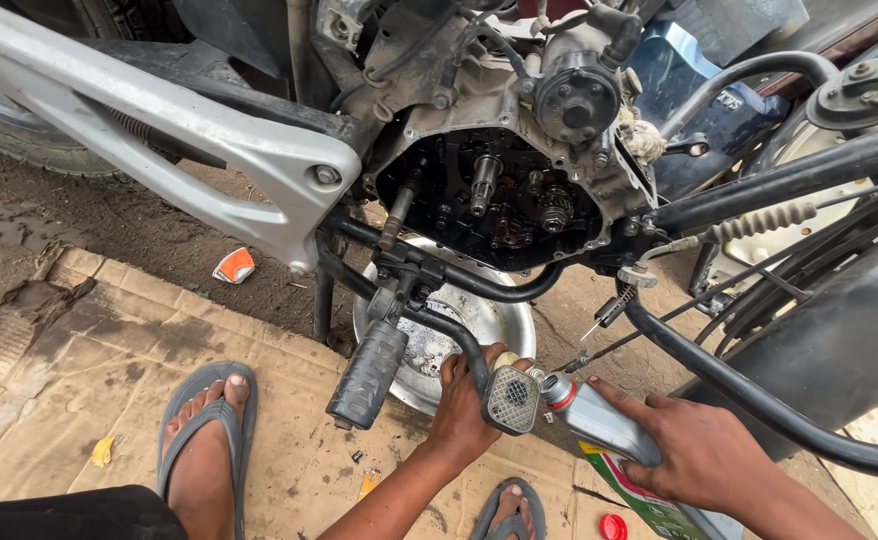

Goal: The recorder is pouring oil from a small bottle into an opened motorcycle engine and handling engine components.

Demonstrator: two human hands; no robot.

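My left hand (459, 410) grips a small round metal strainer (512, 398) with a fine mesh face, held just beside the rim of a steel bowl (504, 325). My right hand (704, 455) holds a grey oil bottle (599, 425) with a green and red label. The bottle is tilted, and its open neck almost touches the strainer. Above them is a motorcycle engine (504, 195) with its side cover off, so dark gears and shafts show.
A black rubber footpeg (369, 375) and bent black frame tubes hang just above my left hand. A red bottle cap (612, 527) lies on the oil-stained cardboard (109, 350). My feet in grey flip-flops (204, 440) rest on it. A silver swingarm (189, 130) crosses the upper left.
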